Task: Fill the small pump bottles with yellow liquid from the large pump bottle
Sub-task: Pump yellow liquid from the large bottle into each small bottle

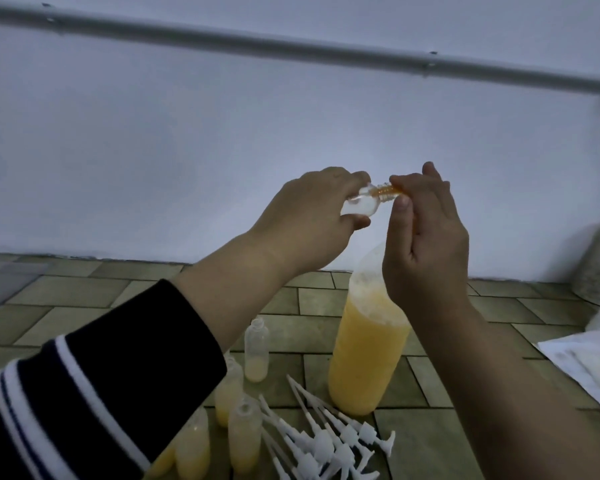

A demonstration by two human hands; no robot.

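Observation:
My left hand (309, 216) holds a small clear bottle (368, 200) up in the air, tipped on its side with the neck pointing right. Yellow-orange liquid shows inside the neck. My right hand (426, 244) is closed over the top of the large bottle (364, 358), its fingertips at the small bottle's mouth. The pump head is hidden under that hand. The large bottle stands upright on the tiled surface, mostly full of yellow liquid.
Several small open bottles (256, 348) holding some yellow liquid stand at lower centre, left of the large bottle. A pile of white pump tops (326, 441) lies in front. White paper (589, 368) lies at the right. A white wall with a pipe (291, 46) is behind.

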